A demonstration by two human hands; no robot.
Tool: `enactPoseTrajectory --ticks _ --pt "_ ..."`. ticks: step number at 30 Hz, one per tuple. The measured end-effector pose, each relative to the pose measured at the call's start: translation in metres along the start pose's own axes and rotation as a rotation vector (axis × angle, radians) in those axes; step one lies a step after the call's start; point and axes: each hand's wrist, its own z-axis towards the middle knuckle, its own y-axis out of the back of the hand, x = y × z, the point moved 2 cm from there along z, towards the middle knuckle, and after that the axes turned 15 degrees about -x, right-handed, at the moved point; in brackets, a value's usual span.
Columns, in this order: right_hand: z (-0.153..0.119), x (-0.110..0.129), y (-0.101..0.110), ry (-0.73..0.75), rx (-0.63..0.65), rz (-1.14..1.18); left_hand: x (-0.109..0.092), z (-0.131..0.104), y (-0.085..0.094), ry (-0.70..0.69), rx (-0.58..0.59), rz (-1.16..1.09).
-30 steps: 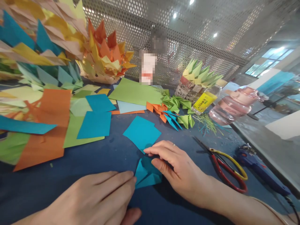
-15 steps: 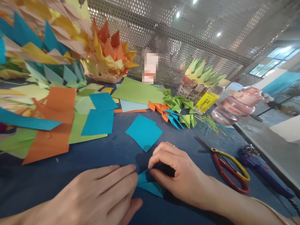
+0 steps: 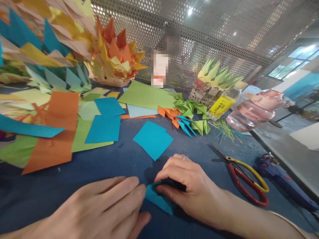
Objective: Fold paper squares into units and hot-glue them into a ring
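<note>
A small folded piece of blue paper lies low at the front of the table between my two hands. My right hand pinches its upper edge between thumb and curled fingers. At the paper's left end, my left hand presses its fingertips together against it, with the thumb lower down; that end is hidden under the fingers. Just beyond my hands lie loose blue paper squares, overlapping each other. To the right of my right hand rest scissors with one red and one yellow handle.
A blue glue gun lies at the right table edge. Behind stand a pink bottle, a yellow-labelled bottle and folded-paper models. Orange paper and other coloured sheets cover the left; folded green pieces sit mid-table.
My right thumb and fingers have shifted slightly left on the folded blue paper, and its front flap now shows as one smoother surface. The left hand stays nearly in place.
</note>
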Motion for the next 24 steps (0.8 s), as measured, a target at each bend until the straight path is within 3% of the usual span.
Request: enactPoseTrajectory --ticks 7,14,24 --pt "-0.003 0.003 0.000 -0.002 -0.003 -0.011 -0.006 -0.002 0.000 -0.107 -0.004 0.002" --pt "-0.003 0.000 0.004 0.002 0.020 0.096 -0.008 -0.008 0.000 -0.097 0.004 0.024" --pt "-0.004 -0.002 0.011 0.203 0.084 0.010 -0.009 -0.014 -0.004 -0.034 -0.036 0.053"
